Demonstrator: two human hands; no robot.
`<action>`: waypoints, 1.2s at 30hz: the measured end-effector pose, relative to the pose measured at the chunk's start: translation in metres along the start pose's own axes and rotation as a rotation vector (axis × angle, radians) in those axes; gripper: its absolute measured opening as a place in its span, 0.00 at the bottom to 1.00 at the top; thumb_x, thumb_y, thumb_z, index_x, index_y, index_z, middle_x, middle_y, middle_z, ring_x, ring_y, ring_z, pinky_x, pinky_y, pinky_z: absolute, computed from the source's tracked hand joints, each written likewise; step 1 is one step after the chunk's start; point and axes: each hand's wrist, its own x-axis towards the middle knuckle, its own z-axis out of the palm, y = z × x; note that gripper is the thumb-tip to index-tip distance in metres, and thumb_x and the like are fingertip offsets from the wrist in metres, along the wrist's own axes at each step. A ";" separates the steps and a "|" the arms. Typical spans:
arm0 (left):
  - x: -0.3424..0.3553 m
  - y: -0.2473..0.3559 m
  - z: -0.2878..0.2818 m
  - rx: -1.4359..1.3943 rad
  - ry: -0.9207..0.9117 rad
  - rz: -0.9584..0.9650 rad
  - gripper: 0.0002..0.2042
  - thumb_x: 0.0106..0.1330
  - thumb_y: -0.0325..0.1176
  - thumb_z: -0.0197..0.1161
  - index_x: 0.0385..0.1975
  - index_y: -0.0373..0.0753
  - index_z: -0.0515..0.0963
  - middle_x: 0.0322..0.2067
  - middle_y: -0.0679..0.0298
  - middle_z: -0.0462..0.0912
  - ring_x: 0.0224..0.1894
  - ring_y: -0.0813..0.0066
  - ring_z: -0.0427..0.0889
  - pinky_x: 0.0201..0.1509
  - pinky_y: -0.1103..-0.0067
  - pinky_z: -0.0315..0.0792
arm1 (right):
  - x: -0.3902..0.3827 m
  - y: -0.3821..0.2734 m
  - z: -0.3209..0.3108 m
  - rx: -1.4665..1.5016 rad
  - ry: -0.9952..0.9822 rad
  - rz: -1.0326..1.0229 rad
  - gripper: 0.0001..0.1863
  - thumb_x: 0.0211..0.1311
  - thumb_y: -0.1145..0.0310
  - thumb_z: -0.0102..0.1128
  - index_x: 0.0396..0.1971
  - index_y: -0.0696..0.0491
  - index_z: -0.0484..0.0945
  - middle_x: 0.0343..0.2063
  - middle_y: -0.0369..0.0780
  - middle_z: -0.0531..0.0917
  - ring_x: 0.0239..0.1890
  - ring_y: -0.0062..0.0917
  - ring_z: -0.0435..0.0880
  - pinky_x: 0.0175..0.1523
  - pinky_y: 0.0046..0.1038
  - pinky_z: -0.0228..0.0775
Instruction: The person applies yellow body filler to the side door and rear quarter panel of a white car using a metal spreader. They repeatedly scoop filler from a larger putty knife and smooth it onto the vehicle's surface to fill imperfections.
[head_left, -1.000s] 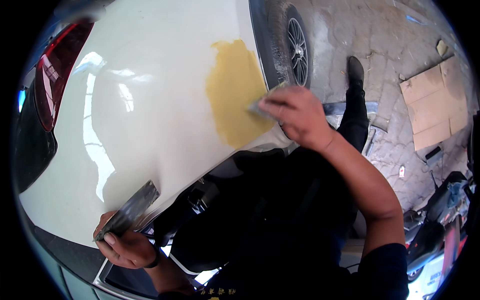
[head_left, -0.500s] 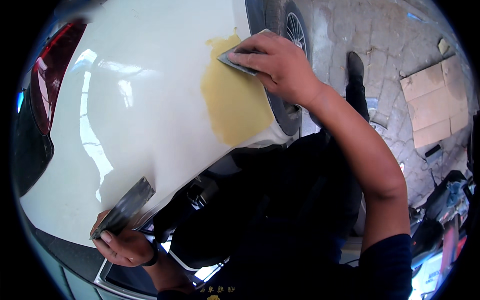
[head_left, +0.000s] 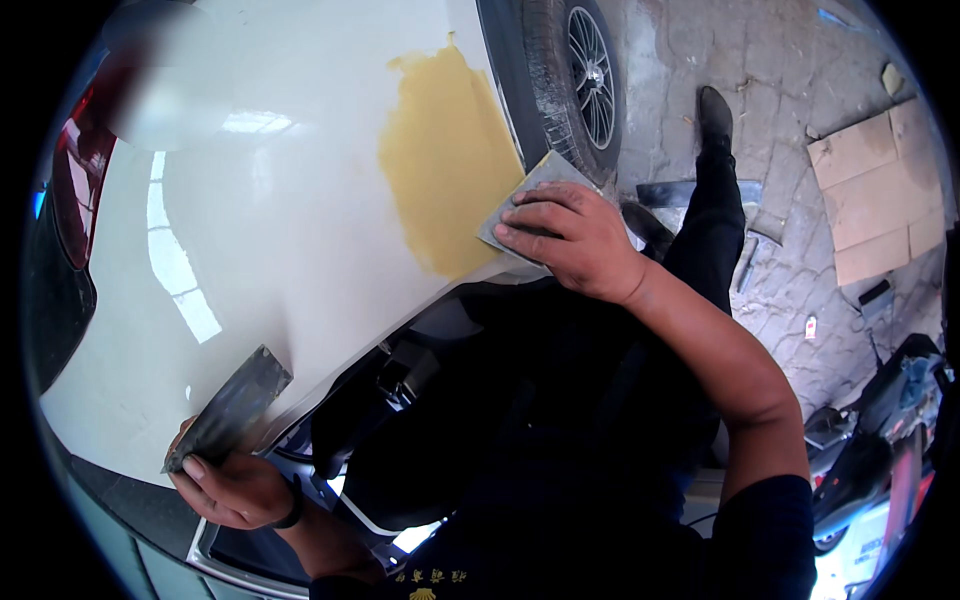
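A patch of yellow body filler (head_left: 440,160) is spread over the white car panel (head_left: 290,210) beside the wheel arch. My right hand (head_left: 570,235) grips a flat grey spreader (head_left: 530,195), its edge at the lower right border of the patch, near the panel's edge. At the lower left, my left hand (head_left: 235,485) holds a dark, long putty knife (head_left: 235,400) between thumb and fingers. Its blade points up and right, over the white panel. A dark band circles my left wrist.
A car wheel (head_left: 590,75) stands just beyond the filler patch. On the paved floor at right lie flattened cardboard (head_left: 875,190) and dark strips (head_left: 690,192). A red tail light (head_left: 85,170) is at the far left. A motorbike (head_left: 880,430) shows at the lower right.
My right hand has drawn the spreader down and to the right, from the upper part of the filler to its lower right edge. The left hand keeps hold of the putty knife.
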 end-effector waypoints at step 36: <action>0.008 0.053 0.029 -0.246 0.011 -0.128 0.17 0.81 0.36 0.45 0.43 0.25 0.73 0.39 0.44 0.82 0.40 0.62 0.80 0.48 0.71 0.74 | 0.060 0.015 -0.020 0.004 0.000 -0.032 0.23 0.54 0.76 0.67 0.51 0.46 0.88 0.49 0.35 0.87 0.54 0.36 0.86 0.56 0.37 0.80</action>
